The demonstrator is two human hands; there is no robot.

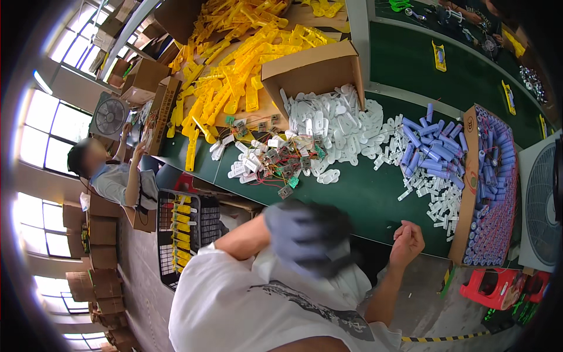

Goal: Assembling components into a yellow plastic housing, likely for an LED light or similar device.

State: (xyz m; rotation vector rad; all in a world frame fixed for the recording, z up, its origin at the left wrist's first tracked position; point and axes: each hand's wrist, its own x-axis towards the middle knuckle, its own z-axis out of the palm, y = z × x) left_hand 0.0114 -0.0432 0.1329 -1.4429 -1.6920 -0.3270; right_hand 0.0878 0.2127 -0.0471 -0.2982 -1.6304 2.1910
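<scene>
My left hand [308,237], in a dark grey-blue glove, is raised in front of my chest near the table's front edge. Motion smears its fingers, so its grip cannot be read. Bare, my right hand [407,242] is at the table's front edge, fingers curled in; whatever may be between them is hidden. Beyond my hands lies a tangle of small circuit boards with red wires [284,167] and white plastic pieces. Flat white plastic covers [343,126] spill from a tipped cardboard box [316,63]. To their right are loose purple cylindrical cells [434,149] and small white parts [431,190].
Yellow plastic housings [234,70] are heaped at the back left. A carton of purple cells [471,193] stands at the right, beside a fan [541,202]. Lower left is a black crate [202,220] holding yellow pieces. Another person [120,176] sits at the left; red stools [492,288] stand lower right.
</scene>
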